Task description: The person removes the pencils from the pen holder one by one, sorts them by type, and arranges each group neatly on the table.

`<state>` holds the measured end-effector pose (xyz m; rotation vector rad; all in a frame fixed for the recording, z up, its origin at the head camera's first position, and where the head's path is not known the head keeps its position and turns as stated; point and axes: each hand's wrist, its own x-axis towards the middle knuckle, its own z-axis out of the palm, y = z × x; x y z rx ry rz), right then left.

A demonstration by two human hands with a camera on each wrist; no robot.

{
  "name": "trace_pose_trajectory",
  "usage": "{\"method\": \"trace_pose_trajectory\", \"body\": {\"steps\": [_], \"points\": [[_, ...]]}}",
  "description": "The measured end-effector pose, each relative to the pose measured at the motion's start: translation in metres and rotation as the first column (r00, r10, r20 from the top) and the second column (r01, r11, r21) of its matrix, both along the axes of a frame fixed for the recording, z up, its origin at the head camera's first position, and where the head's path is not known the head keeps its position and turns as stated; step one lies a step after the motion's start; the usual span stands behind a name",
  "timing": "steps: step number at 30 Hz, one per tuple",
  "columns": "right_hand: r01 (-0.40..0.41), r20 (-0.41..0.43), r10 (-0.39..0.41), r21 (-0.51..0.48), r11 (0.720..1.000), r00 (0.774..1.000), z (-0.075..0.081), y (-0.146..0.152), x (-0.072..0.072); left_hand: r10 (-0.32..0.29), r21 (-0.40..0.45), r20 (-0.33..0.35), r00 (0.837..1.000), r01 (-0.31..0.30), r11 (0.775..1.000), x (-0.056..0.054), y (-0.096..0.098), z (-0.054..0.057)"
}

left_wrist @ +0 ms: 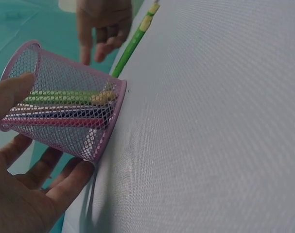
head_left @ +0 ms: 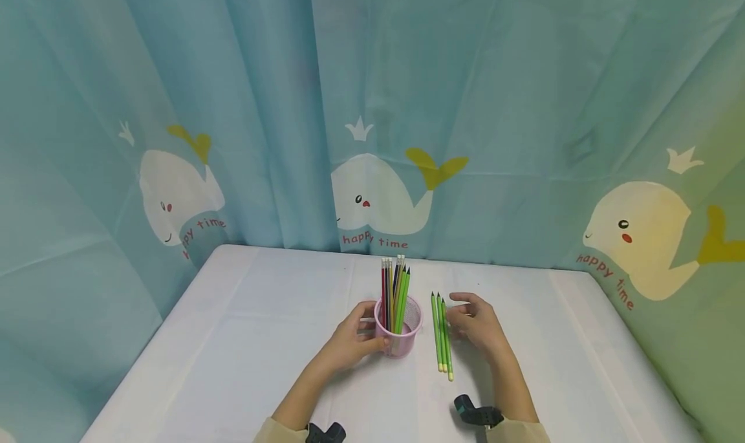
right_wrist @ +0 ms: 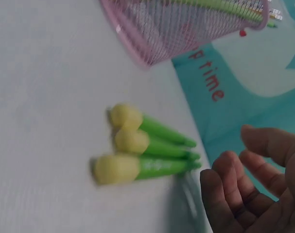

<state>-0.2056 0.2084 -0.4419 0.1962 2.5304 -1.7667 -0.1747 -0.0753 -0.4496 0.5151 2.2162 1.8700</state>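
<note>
My left hand (head_left: pixel 349 343) holds a pink mesh pencil cup (head_left: pixel 401 346) from its left side. In the left wrist view the thumb (left_wrist: pixel 13 92) lies against the mesh and the fingers curve under the opposite side near the base. Red, dark, yellow and green pencils (head_left: pixel 387 297) stand in the cup, leaning to its left. Three green pencils (head_left: pixel 442 333) with yellow ends lie side by side on the table, right of the cup, dark tips pointing away. Just right of their tips hovers my right hand (head_left: pixel 476 320), fingers loosely bent with nothing between them.
A white cloth covers the table (head_left: pixel 262 352). Behind it and at the sides hangs a blue-green curtain (head_left: pixel 512 107) printed with whales and crowns. A dark wrist camera (head_left: pixel 474 412) is strapped to the right wrist, another (head_left: pixel 327 432) to the left.
</note>
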Motion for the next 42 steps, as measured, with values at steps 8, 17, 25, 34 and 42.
{"method": "trace_pose_trajectory", "body": {"steps": [8,17,25,34,42], "points": [[-0.118,-0.109,0.108,-0.089,0.989,0.988,0.014,-0.021,0.006,0.005,-0.009,0.001,1.0,-0.005,1.0,0.0,0.0,-0.001],[-0.162,-0.132,0.154,-0.053,0.985,0.979,0.014,-0.047,0.007,0.007,-0.014,-0.005,1.0,-0.007,1.0,-0.002,0.001,0.001],[-0.265,-0.178,0.26,-0.004,0.964,0.949,0.017,-0.055,0.011,-0.004,-0.007,-0.01,1.0,0.004,1.0,-0.002,0.0,-0.001],[-0.323,-0.206,0.322,0.031,0.946,0.924,0.013,-0.058,0.011,0.0,-0.005,-0.008,1.0,0.0,1.0,0.0,0.0,0.001],[-0.324,-0.221,0.31,-0.026,0.946,0.925,0.014,-0.057,0.012,0.001,-0.002,-0.012,1.0,-0.001,1.0,0.0,0.0,0.0]]}}
